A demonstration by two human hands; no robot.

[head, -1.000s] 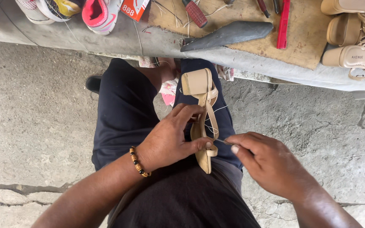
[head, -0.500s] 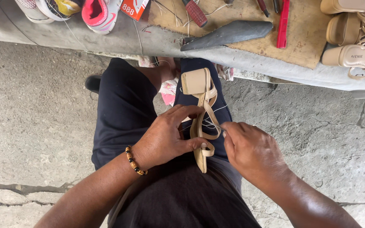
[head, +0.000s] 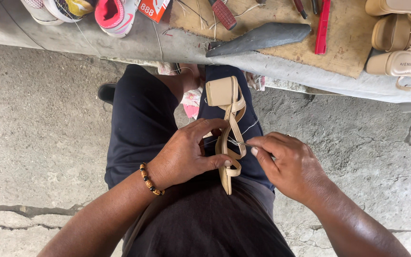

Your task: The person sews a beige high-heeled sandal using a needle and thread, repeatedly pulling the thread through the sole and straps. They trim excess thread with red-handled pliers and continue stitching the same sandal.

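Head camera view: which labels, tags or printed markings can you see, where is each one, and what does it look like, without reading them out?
Red tag: top edge of the workbench, beside the pink and white sneaker; small tilted rectangle, red with white print.
Insole marking: on a beige sandal at the bench's right end; small dark print on tan.
No screens or signs show.
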